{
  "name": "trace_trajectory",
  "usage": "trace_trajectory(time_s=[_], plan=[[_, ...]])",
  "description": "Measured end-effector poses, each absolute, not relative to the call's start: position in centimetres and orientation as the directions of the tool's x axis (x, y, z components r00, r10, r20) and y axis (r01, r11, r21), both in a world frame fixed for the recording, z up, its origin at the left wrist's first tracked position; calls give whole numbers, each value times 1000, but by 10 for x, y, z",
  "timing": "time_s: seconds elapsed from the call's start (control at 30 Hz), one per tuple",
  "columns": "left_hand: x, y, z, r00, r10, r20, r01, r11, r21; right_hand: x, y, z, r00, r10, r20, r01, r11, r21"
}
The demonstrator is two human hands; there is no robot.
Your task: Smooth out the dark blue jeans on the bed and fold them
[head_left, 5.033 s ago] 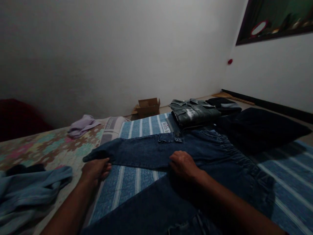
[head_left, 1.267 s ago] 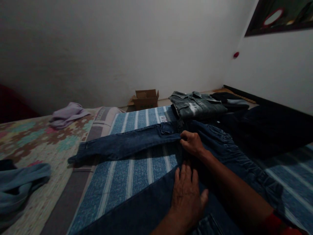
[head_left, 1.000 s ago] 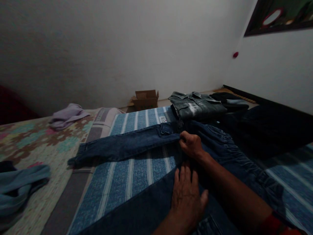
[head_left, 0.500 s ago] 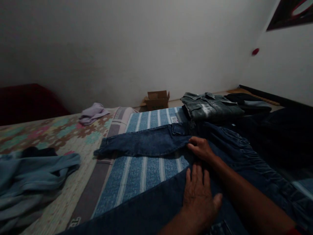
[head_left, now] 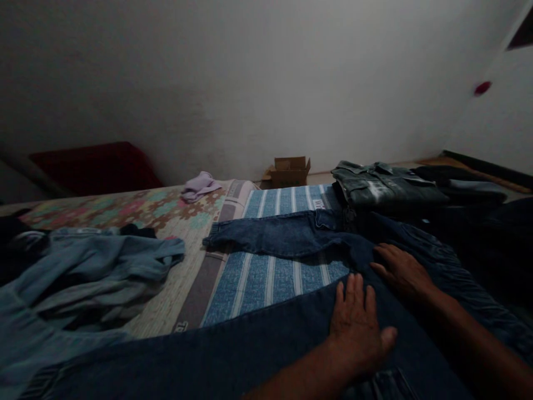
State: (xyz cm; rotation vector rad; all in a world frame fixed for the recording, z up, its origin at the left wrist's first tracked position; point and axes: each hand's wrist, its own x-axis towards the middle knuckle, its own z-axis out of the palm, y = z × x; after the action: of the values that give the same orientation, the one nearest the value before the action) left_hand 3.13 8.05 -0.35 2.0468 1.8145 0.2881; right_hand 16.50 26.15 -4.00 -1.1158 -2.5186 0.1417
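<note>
A pair of dark blue jeans (head_left: 200,355) lies spread on the bed, its legs pointing left. The far leg ends in a gathered cuff, and a gathered waistband runs along the right side. My left hand (head_left: 358,325) rests flat on the near leg close to the crotch, fingers stretched and thumb out. Just beyond it, my right hand (head_left: 402,269) lies on the denim near the crotch, its fingers extended and slightly bent, gripping no cloth that I can see.
Beneath the jeans is a blue striped cloth (head_left: 287,283). Rumpled light blue clothes (head_left: 104,258) lie at left, and a lilac cloth (head_left: 200,186) near the far edge. A folded grey-green denim garment (head_left: 387,186) sits at back right. A cardboard box (head_left: 290,172) stands by the wall.
My right hand has released the edge of the far leg and now rests on the denim farther right. My left hand stays flat on the near leg. The view has swung left.
</note>
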Motion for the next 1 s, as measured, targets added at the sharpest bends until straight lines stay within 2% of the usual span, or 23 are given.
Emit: trace_trajectory(time_s=[0.1,0.2,0.43,0.6,0.8,0.93,1.0], plan=[[32,81,0,132,984,-119,909,-72,411,176,265,-55,-618,748,240,737,659,-155],[32,81,4,134,980,-150,911,-62,408,177,268,-58,-621,760,193,751,647,-133],[33,81,1,130,982,-140,926,-69,371,177,271,-58,-621,755,210,741,653,-157],[32,83,0,141,981,-133,937,-89,339,178,270,-58,-591,760,271,729,647,-223],[29,81,-2,150,983,-103,934,-106,342,178,270,-57,-592,751,291,709,658,-255],[34,87,10,145,974,-173,949,-87,304,177,272,-58,-596,742,307,699,668,-257],[42,94,19,114,967,-227,967,-55,248,177,272,-59,-598,734,321,687,676,-265]])
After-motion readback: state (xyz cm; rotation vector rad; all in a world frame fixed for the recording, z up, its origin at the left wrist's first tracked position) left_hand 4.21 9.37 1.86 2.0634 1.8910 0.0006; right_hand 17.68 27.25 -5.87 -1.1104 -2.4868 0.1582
